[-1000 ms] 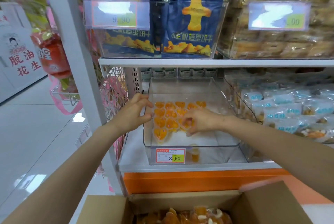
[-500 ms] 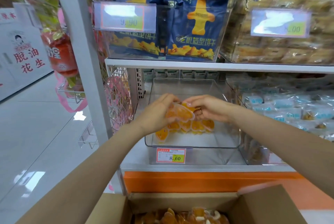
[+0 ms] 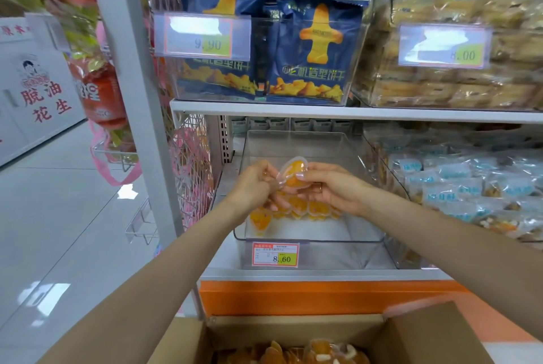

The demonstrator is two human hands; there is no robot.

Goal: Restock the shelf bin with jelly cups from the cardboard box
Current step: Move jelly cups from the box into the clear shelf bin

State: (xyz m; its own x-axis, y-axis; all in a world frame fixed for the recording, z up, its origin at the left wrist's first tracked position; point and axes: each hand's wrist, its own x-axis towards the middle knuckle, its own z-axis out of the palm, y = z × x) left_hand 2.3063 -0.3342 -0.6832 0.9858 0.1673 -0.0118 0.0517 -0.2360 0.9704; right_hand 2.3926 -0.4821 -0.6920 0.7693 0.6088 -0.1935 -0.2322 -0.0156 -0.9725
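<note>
Nearest the person, the cardboard box stands open below the shelf, with jelly cups visible inside. Both forearms extend forward and up over the clear shelf bin. The left hand and right hand meet above the bin, fingers pinched together on one orange jelly cup, held tilted. Beneath the hands, a partial layer of placed cups covers the bin floor. The step in hand appears to be placement. The next move likely requires lowering the cup into a free spot beside that layer, probably the bare front area.
</note>
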